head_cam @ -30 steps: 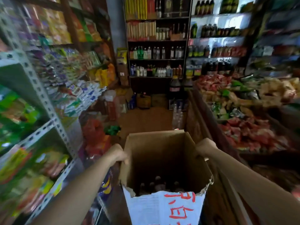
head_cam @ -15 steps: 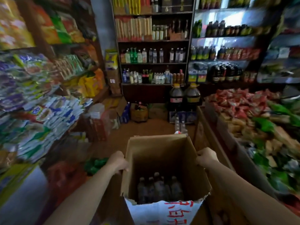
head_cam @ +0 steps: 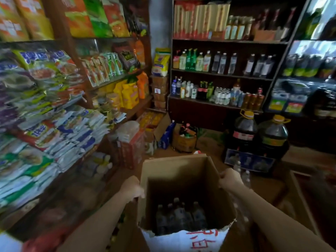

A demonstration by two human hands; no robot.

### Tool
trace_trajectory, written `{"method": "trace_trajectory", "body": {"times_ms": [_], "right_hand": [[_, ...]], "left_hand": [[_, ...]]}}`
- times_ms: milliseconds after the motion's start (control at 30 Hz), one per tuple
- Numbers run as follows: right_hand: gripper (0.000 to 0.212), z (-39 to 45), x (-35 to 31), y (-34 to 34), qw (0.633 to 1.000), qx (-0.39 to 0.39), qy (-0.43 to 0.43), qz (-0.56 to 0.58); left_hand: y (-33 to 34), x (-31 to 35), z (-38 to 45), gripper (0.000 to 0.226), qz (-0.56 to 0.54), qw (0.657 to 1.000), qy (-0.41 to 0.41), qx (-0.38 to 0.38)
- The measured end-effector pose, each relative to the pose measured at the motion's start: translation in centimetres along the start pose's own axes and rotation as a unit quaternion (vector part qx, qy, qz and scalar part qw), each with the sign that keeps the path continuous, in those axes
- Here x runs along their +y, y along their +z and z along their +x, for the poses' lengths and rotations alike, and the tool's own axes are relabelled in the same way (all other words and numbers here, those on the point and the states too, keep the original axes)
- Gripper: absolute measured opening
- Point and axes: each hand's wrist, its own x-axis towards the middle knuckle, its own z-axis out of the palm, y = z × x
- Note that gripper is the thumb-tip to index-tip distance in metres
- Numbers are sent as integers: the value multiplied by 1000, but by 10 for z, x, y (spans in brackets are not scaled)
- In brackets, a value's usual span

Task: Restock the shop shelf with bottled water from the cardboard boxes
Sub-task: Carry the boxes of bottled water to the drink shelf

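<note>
box: we carry the tall open-topped brown cardboard box (head_cam: pixel 179 190), white paper with red writing across its near edge, held out in front of us at mid-aisle
contents: small clear plastic water bottles (head_cam: pixel 179 216) with pale caps stand clustered at the bottom; box looks mostly empty above them, exact count not readable
left hand: our left hand (head_cam: pixel 131 188) grips the left wall at the rim, fingers curled over the edge
right hand: our right hand (head_cam: pixel 230 179) grips the right wall at the rim, fingers wrapped on the cardboard
change: over the last second the dark wooden drinks shelf (head_cam: pixel 221 74) has grown larger and swung toward centre; the metal rack seen at left a second ago is out of view; the grip on both walls is unchanged; bottles show more clearly inside
meaning: we judge this as transport, box nearly delivered to the back shelving; no bottle shelved yet
target: shelf rows already hold clear and dark bottles, with a gap in the middle row; which row takes the water we cannot tell
floor ahead: two large dark jugs with yellow caps (head_cam: pixel 260 132) sit on a blue pack at right, a round brown basket of bottles (head_cam: pixel 184 140) at centre, near the shelf foot
left side: snack packets (head_cam: pixel 60 128) stacked on the shelving, blurred
risk: set-down space by the shelf looks tight between basket and jugs
</note>
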Motion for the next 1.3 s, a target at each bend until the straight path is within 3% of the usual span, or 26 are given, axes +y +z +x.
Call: {"method": "trace_trajectory", "body": {"times_ms": [233, 367, 433, 567, 633, 733, 800, 900, 1100, 1300], "right_hand": [[8, 211, -62, 31, 998, -47, -21, -34], [21, 314, -105, 45, 992, -93, -37, -78], [21, 364, -128, 51, 985, -113, -54, -115], [34, 473, -171, 73, 966, -143, -110, -186], [39, 533, -189, 94, 957, -165, -135, -197], [31, 612, -211, 122, 923, -226, -167, -264], [22, 661, -233, 139, 905, -254, -184, -286], [20, 724, -259, 158, 892, -275, -195, -300], [16, 811, -310, 210, 886, -271, -209, -314], [13, 895, -325, 294, 862, -310, -214, -340]], "left_hand": [[-42, 61, 183, 22, -45, 998, -40, 8], [-66, 86, 266, 13, -54, 995, -79, 30], [-74, 89, 307, 17, -88, 989, -107, 46], [-73, 65, 424, 50, -177, 970, -151, 72], [-78, 76, 455, 50, -226, 952, -188, 82], [-86, 109, 482, 17, -256, 930, -237, 118], [-91, 129, 507, 22, -282, 913, -256, 147], [-93, 145, 546, 41, -246, 913, -285, 155], [-85, 162, 612, 21, -261, 897, -322, 152], [-66, 140, 701, 30, -283, 879, -366, 111]]}}
